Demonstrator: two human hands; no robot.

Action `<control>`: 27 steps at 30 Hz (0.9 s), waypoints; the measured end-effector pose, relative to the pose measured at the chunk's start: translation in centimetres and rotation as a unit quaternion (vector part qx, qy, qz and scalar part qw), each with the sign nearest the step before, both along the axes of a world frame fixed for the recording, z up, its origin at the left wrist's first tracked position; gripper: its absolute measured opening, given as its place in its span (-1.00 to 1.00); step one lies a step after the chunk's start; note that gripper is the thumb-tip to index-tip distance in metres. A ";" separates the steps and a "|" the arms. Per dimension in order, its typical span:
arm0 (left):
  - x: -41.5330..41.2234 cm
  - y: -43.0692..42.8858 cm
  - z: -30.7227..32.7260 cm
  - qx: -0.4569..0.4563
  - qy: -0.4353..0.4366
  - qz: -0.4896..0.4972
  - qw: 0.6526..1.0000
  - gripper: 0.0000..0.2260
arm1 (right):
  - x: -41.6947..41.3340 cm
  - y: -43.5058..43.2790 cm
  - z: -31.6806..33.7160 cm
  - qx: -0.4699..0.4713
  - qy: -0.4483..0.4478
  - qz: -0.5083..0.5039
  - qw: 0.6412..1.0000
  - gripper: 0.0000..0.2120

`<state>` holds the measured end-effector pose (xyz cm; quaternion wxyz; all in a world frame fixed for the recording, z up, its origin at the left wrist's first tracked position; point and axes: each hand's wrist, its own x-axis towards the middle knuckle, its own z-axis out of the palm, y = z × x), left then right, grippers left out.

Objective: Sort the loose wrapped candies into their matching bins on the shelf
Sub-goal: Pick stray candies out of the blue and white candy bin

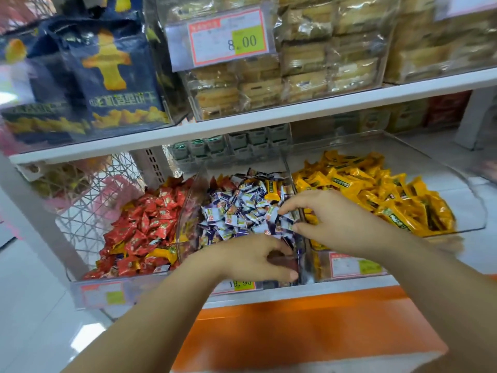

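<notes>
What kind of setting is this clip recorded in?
Probably a shop's snack aisle: printed price tags, clear bins heaped with wrapped candies, packaged biscuits stacked on the shelf above.

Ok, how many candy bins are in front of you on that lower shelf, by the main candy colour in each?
Red candy bin: 1
Purple-and-white candy bin: 1
Yellow candy bin: 1
Total: 3 bins

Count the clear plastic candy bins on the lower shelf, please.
3: clear bin of red candy left, purple-and-white candy bin middle, yellow candy bin right; others may hide behind.
</notes>
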<state>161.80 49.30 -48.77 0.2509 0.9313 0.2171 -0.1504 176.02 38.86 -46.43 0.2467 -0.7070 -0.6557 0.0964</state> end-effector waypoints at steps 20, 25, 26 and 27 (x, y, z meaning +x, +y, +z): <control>-1.9 -0.7 -1.0 -0.104 -0.260 0.096 0.955 -0.86 | -0.3 0.4 -0.6 -0.012 -0.021 -0.006 1.000 -0.69; -1.8 -1.2 -2.0 -0.062 -0.319 0.106 0.940 -0.81 | -0.5 1.1 -1.0 -0.001 -0.020 -0.019 1.000 -0.68; -1.6 -1.3 -2.1 -0.062 -0.320 0.104 0.940 -0.81 | -0.5 1.2 -1.0 0.000 -0.021 -0.023 1.000 -0.67; -1.5 -1.3 -2.2 -0.054 -0.319 0.099 0.941 -0.81 | -0.5 1.3 -1.1 0.004 -0.022 -0.028 0.999 -0.67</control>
